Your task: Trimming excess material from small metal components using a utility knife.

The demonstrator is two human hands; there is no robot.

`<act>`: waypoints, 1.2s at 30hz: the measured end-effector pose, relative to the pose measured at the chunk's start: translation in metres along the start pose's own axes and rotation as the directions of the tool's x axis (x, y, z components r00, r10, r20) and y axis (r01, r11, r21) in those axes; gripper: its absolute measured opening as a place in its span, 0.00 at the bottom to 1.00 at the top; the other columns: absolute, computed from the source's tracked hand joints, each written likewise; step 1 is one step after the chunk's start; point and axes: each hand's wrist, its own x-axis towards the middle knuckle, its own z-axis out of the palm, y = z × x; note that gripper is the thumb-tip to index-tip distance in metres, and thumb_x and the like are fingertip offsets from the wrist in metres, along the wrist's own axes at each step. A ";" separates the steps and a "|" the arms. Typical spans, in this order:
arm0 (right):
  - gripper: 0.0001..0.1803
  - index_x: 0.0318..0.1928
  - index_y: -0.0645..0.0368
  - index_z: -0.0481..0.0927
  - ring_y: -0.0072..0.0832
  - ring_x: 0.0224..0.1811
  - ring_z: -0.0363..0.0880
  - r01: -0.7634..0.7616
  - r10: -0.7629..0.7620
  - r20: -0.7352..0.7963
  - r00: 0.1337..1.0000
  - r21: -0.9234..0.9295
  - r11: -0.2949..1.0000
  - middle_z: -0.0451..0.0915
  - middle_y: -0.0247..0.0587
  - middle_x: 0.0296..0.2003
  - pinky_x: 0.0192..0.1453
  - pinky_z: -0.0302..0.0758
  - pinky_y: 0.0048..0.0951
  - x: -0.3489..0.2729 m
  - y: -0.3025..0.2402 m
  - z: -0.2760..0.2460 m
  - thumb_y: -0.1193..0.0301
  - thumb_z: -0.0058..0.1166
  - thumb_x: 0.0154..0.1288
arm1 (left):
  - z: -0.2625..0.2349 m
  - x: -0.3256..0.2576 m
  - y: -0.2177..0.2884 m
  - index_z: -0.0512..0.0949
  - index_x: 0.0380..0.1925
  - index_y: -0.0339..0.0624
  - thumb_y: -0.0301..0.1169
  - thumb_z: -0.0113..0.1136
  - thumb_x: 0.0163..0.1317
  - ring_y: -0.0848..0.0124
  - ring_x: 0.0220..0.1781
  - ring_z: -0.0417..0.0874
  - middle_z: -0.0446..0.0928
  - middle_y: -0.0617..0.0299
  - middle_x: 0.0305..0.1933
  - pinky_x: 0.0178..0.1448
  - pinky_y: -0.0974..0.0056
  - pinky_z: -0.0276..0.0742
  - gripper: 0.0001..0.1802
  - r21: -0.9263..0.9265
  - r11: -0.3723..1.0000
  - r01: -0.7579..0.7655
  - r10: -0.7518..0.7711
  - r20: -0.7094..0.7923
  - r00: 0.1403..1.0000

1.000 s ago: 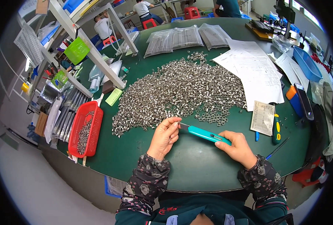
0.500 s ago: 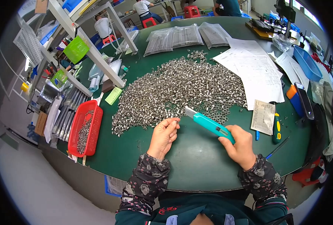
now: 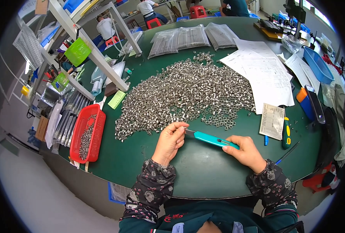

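My right hand (image 3: 245, 150) grips a teal utility knife (image 3: 215, 139) by the rear of its handle. The blade points left and its tip is at the fingertips of my left hand (image 3: 170, 140). Between that hand's thumb and forefinger is pinched a small metal ring (image 3: 185, 128), mostly hidden by the fingers. Both hands are held above the near side of the green table (image 3: 203, 171). Just beyond them spreads a wide heap of small, shiny metal rings (image 3: 188, 91).
At left stands a red plastic basket (image 3: 88, 134) with more rings. Bagged metal tubes (image 3: 192, 38) lie at the back. Papers (image 3: 263, 70), a card (image 3: 272, 121), a green-and-yellow screwdriver (image 3: 286, 132) and a pen (image 3: 288, 153) lie right. A grey shelf frame (image 3: 98, 58) rises back left.
My right hand has lowered the knife's handle slightly and brought its blade left, from above the rings to the left fingertips. The left hand has stayed nearly still.
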 end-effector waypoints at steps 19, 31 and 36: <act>0.13 0.32 0.62 0.76 0.40 0.24 0.74 0.266 -0.301 -0.222 0.927 -0.174 0.948 0.75 0.45 0.24 0.26 0.69 0.32 -0.003 -0.001 0.007 0.66 0.57 0.48 | -0.002 -0.001 0.000 0.72 0.29 0.37 0.34 0.46 0.63 0.86 0.14 0.56 0.64 0.69 0.20 0.15 0.81 0.49 0.11 -0.040 0.997 0.067 -0.069 -0.046 0.997; 0.15 0.32 0.63 0.76 0.38 0.22 0.73 0.079 -0.080 -0.026 0.996 -0.027 0.996 0.74 0.47 0.22 0.26 0.67 0.32 -0.001 -0.005 0.000 0.63 0.56 0.50 | -0.001 -0.001 -0.001 0.71 0.29 0.38 0.34 0.45 0.63 0.86 0.14 0.56 0.64 0.69 0.19 0.15 0.80 0.50 0.11 -0.022 0.998 0.059 -0.060 -0.056 0.997; 0.14 0.31 0.63 0.76 0.36 0.22 0.73 0.156 -0.150 -0.181 0.972 0.017 0.988 0.74 0.46 0.21 0.26 0.67 0.30 -0.003 -0.002 0.003 0.65 0.56 0.50 | -0.004 0.000 0.000 0.71 0.30 0.38 0.35 0.44 0.63 0.84 0.15 0.56 0.64 0.67 0.21 0.14 0.80 0.50 0.12 -0.082 0.992 0.096 -0.099 -0.027 0.995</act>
